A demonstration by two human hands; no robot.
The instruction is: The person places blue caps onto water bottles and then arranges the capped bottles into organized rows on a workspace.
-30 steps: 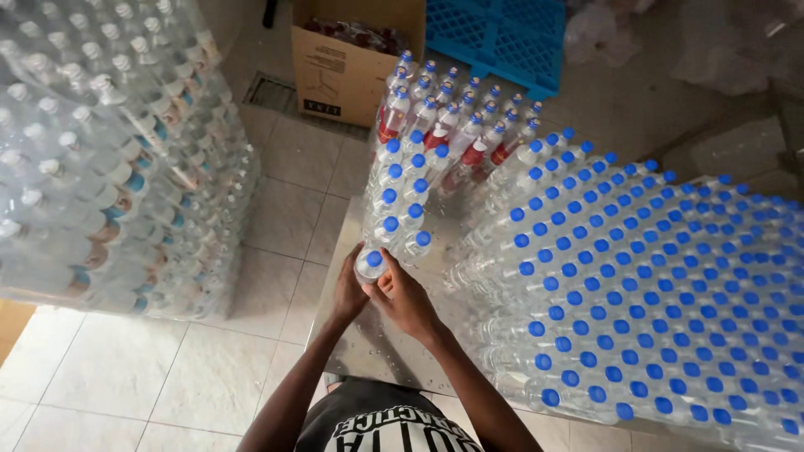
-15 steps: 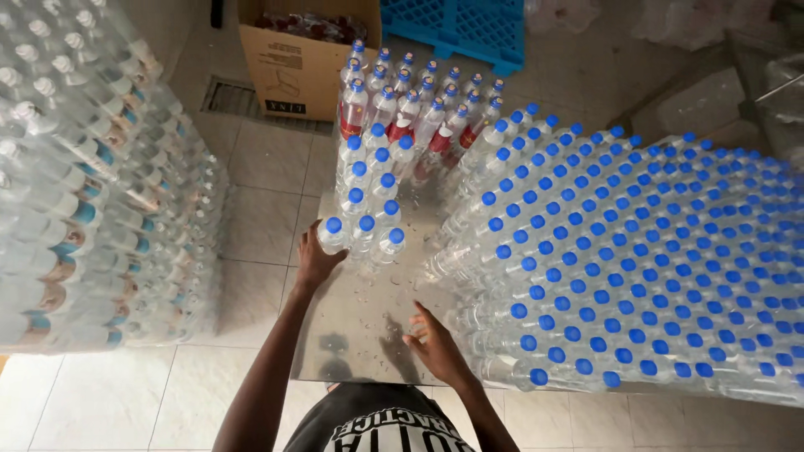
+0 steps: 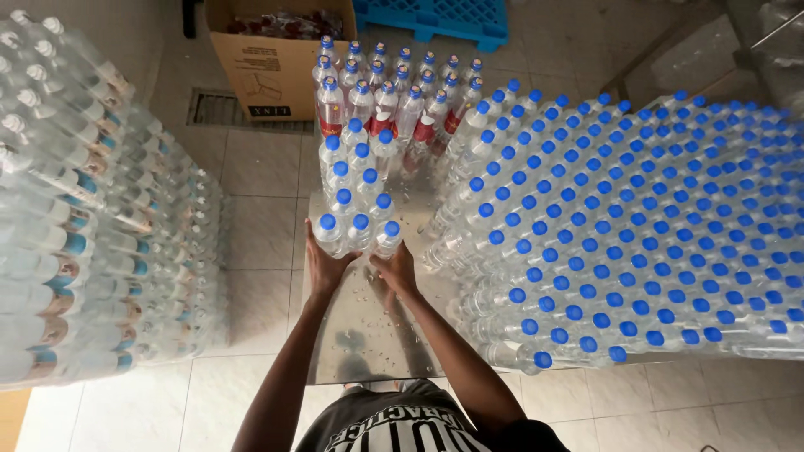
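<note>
Three clear plastic bottles with blue caps stand in a row at the near end of a block of like bottles on a steel tabletop, towards its left edge; the left hand is spread flat against the leftmost of the three, fingers up along its side, pressing rather than gripping; the right hand lies open against the rightmost bottle in the same way, fingertips on its lower body, closed on nothing; both forearms run up from the near edge, where a dark shirt with pale lettering shows; behind the three, the block runs towards the far edge in upright rows, and the farthest rows carry red labels; along the right side of the tabletop a large mass of blue-capped bottles leans stacked in layers, just beside the upright block; off the table to the left, shrink-wrapped packs of bottles are piled on the tiled floor; beyond the far edge sit an open cardboard box and a blue plastic crate.
</note>
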